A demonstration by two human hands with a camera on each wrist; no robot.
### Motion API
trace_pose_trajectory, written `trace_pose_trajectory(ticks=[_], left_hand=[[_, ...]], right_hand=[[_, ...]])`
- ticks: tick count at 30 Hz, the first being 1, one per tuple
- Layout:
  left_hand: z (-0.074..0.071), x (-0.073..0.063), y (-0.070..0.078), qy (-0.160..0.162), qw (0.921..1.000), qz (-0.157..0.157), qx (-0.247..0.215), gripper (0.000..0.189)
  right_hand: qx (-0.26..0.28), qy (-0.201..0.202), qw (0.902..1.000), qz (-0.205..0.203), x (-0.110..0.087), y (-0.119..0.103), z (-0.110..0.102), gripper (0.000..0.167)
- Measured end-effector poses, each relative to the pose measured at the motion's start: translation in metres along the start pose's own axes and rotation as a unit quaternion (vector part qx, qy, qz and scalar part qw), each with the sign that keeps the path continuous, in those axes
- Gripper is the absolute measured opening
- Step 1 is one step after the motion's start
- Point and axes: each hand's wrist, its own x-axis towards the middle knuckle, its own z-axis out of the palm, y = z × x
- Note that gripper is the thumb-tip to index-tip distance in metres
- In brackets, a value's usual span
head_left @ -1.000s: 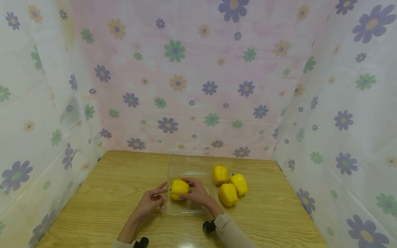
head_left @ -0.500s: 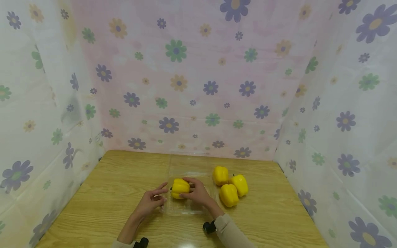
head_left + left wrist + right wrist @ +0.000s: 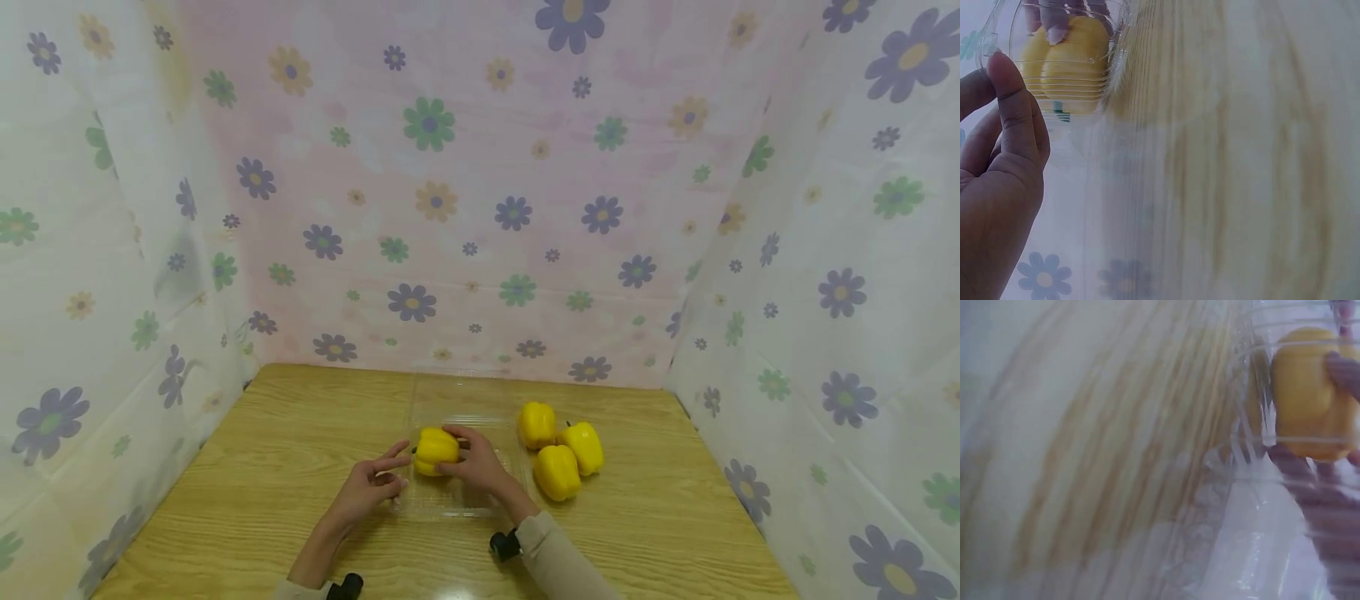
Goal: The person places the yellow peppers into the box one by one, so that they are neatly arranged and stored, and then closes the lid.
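My right hand (image 3: 480, 463) grips a yellow bell pepper (image 3: 437, 452) inside a clear plastic container (image 3: 468, 510), with the thumb on the near side and fingers over the far side. The pepper lies sideways, its green stem toward the left. At the container's left rim, my left hand (image 3: 363, 487) pinches the edge between thumb and finger, as the left wrist view shows in that hand (image 3: 1007, 131). Through the clear wall, the right wrist view shows the pepper (image 3: 1304, 394) with fingers around it. The container's hinged lid (image 3: 457, 396) lies back, away from me.
Three more yellow bell peppers (image 3: 557, 472) sit close together on the wood-grain table (image 3: 645, 517), right of the container. Flower-patterned sheets (image 3: 480, 167) stand behind the table and on both sides. A black wrist camera (image 3: 505, 546) is on my right wrist.
The gripped pepper has shifted slightly away from me within the container. My left hand keeps its place at the rim. The whole head view has drifted a little.
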Motion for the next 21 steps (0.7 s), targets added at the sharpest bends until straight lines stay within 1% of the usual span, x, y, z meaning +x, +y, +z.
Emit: trace_pose_trajectory(ticks=[5, 9, 16, 21], left_hand=[[-0.0002, 0.0010, 0.0016, 0.004, 0.9999, -0.015, 0.002, 0.050], [-0.0006, 0.0015, 0.0012, 0.010, 0.9998, -0.019, 0.003, 0.049], [-0.0023, 0.0015, -0.0009, 0.009, 0.9999, -0.009, 0.011, 0.049], [-0.0020, 0.0014, -0.0010, 0.007, 0.9999, -0.005, 0.014, 0.050]], right_hand=[[-0.005, 0.004, 0.9999, -0.008, 0.0018, 0.0029, 0.0011, 0.065], [-0.006, 0.003, 0.9999, -0.016, 0.0015, 0.0039, 0.0018, 0.065], [-0.009, 0.004, 0.9998, -0.018, 0.0003, 0.0006, 0.0029, 0.068], [-0.006, 0.009, 0.9999, -0.006, -0.0006, -0.0002, 0.0038, 0.069]])
